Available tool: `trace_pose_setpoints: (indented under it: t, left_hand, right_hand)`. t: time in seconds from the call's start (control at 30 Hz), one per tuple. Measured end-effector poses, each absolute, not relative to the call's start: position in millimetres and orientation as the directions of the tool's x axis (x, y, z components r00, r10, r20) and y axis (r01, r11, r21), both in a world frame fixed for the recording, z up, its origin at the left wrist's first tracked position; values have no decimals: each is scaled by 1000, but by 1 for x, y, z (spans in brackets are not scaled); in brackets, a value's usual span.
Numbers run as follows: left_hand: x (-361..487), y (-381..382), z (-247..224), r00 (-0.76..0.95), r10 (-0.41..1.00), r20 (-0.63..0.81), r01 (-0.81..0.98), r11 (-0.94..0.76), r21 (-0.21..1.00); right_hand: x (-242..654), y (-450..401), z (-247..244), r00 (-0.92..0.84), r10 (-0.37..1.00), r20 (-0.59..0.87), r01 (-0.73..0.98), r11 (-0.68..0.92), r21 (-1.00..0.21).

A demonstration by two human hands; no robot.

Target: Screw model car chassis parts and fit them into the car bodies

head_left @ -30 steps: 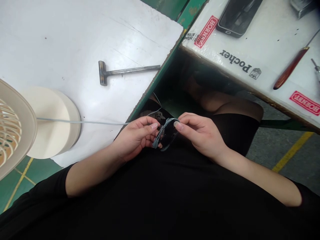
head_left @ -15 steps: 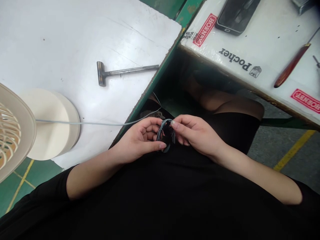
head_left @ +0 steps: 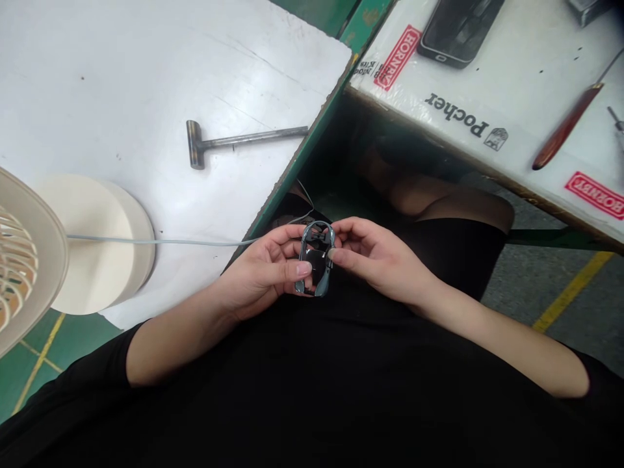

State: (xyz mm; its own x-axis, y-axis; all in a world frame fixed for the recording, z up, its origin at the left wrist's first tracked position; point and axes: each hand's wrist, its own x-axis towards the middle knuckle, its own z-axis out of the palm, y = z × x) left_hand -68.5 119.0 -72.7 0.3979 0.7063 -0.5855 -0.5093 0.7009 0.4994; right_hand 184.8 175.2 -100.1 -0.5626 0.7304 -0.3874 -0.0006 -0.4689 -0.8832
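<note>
Oval frame (head_left: pixel 316 226) sat pinched between our left hand (head_left: pixel 258 273) and right hand (head_left: pixel 383 260), both closed on it. Cable (head_left: pixel 160 241) trailed left.

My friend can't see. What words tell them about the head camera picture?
The left hand and right hand hold a small shiny grey oval frame above black clothes. A thin grey cable runs toward the left hand, and a metal hammer lies on a white table.
</note>
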Motion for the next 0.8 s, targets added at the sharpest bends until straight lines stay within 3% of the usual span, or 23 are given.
trace_pose_setpoints:
  t: [0.23, 0.57, 0.7, 0.8]
  left_hand:
    - [-70, 118, -73, 379, 729, -570, -507, 679, 531]
    - [-67, 112, -80, 277, 906, -319, -364, 406, 838]
    - [-68, 111, -80, 257, 927, -274, -353, 354, 866]
    - [-67, 112, -77, 259, 926, -274, -372, 357, 857]
  right_hand:
    - [184, 174, -96, -623, 659, -421, -86, -593, -801]
    - [187, 178, -94, -674, 555, -488, -73, -707, -704]
    - [188, 179, -97, -708, 517, -481, -98, -746, -658]
    - [188, 178, -96, -708, 550, -443, -105, -702, -704]
